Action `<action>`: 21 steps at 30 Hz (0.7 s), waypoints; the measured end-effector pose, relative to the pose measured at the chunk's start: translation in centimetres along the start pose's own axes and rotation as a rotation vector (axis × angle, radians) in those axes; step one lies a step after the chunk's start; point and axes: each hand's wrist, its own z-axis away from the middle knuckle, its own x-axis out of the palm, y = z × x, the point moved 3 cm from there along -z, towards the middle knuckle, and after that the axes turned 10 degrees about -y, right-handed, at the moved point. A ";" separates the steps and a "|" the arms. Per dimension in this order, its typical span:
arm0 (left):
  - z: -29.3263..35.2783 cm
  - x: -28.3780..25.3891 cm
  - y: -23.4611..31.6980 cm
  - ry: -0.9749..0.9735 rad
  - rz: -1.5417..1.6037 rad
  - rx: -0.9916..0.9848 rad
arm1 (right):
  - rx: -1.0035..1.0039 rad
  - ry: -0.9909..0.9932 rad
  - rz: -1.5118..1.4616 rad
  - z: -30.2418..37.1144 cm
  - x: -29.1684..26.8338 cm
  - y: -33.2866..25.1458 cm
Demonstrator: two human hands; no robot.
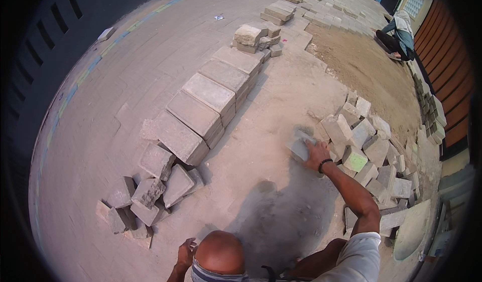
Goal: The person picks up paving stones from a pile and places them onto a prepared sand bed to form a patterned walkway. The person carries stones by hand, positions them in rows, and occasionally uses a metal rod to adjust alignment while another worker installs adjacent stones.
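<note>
On my far left, a loose heap of grey blocks lies tumbled at odd angles on the paving, and I'd keep feet and forearm clear of its sharp corners. Just right of it, at the near edge, my left hand hangs beside the bent knee, fingers loosely curled with nothing in them; I'd use it for balance, or bring it across if the load twists. Beyond, a tidy row of stacked slabs runs away to the far side, well apart from both hands. Right of the row, the block sits at the near left side of the rubble, with my right hand gripping its right end from above. Blur and dust hide its underside, so I cannot tell whether it touches the ground. With one arm stretched so far, I'd spread the fingers across opposite faces, draw the weight closer to the body and keep the block level. Farther right, the jumbled pile leans close by, so I'd keep knuckles and bracelet off its edges.
</note>
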 end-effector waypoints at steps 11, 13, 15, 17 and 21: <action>-5.5 -1.3 10.1 -0.013 -0.195 0.365 | -0.199 -0.348 -0.356 10.5 5.6 -4.3; -5.4 -0.7 9.4 -0.060 -0.203 0.336 | -0.234 -0.354 -0.251 13.0 6.7 -4.2; -5.1 0.3 8.3 -0.107 -0.235 0.289 | -0.262 -0.343 -0.254 15.1 7.9 -3.5; -4.3 1.5 8.0 -0.152 -0.243 0.273 | -0.250 -0.389 -0.196 17.1 9.8 -2.3; -3.5 3.0 6.9 -0.241 -0.225 0.258 | -0.249 -0.340 -0.180 20.6 11.8 -0.7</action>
